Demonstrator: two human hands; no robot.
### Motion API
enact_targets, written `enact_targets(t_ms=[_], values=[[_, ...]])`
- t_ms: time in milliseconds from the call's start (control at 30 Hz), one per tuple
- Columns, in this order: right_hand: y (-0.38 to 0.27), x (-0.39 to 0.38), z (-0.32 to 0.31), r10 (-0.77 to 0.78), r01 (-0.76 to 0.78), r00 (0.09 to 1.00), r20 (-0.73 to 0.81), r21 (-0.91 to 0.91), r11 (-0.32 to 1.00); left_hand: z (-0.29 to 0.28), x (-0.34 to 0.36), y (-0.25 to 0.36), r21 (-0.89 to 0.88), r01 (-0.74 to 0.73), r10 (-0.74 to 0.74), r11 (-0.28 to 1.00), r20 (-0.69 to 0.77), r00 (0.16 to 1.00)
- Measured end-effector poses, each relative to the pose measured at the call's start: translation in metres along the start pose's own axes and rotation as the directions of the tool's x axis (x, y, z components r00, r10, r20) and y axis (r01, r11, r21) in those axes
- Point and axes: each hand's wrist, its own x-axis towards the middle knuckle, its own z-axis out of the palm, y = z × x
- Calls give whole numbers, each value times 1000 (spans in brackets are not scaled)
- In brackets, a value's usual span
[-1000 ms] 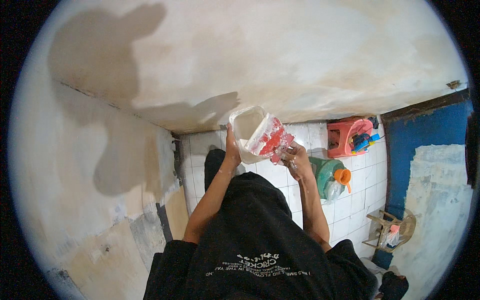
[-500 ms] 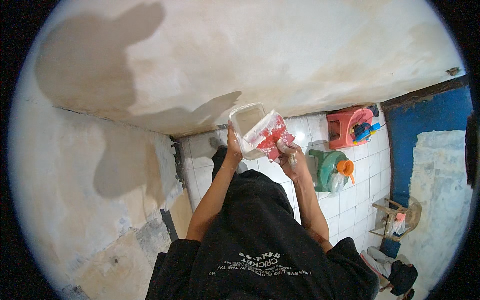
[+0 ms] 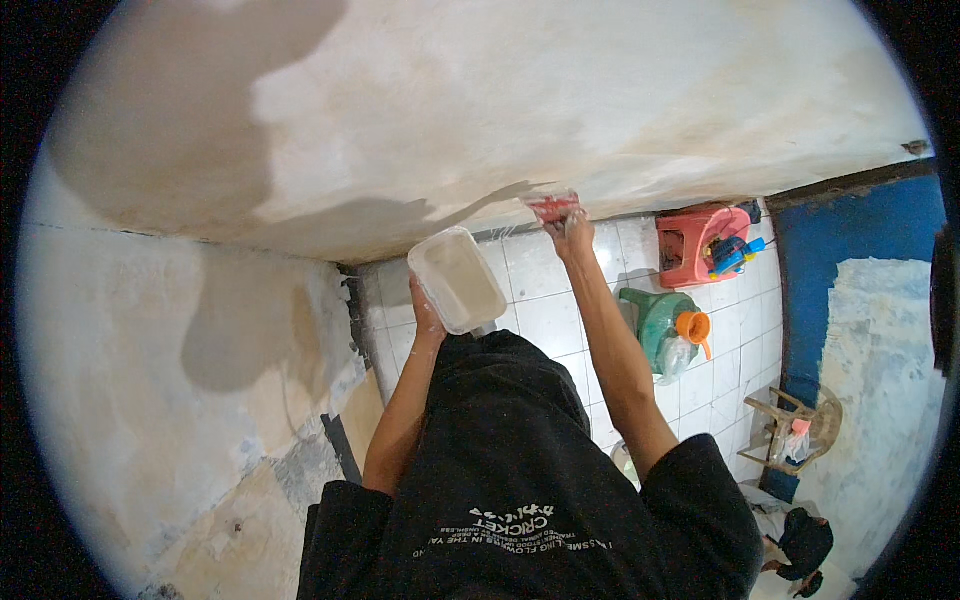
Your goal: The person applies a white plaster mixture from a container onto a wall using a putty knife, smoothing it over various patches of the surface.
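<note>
In my left hand [image 3: 426, 310] is a translucent white rectangular tub [image 3: 458, 280] with pale wet paste inside, gripped by its side. My right hand [image 3: 572, 232] is closed on a red scraper [image 3: 550, 208] smeared with white paste, up and right of the tub, close to the blotchy white wall [image 3: 600, 120]. Strings of paste hang from the scraper's lower left. Whether the scraper touches the wall I cannot tell.
On the white tiles [image 3: 540, 320] stand a pink stool [image 3: 680, 250] with a blue-yellow tool [image 3: 735, 255] and a green plastic object [image 3: 655, 320] with an orange dipper [image 3: 692, 326]. Right are a blue wall [image 3: 820, 230], a worn chair [image 3: 815, 425] and another person [image 3: 800, 540].
The scraper has left the tub and moved up and right toward the wall with my right hand. My left hand has shifted the tub left and down; its inside now shows fully.
</note>
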Motion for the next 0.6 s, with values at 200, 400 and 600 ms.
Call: enact_targets(t_ms=[200, 400, 600], values=[[-36, 54, 36, -41, 117, 971, 237, -318, 941, 5, -24, 11, 8, -58, 59, 998, -63, 996], [-87, 0, 31, 61, -70, 991, 122, 69, 995, 3, -45, 16, -3, -101, 100, 995, -110, 989], [-32, 54, -4, 277, -271, 960, 27, -144, 952, -19, -67, 30, 145, -208, 243, 967, -291, 925]])
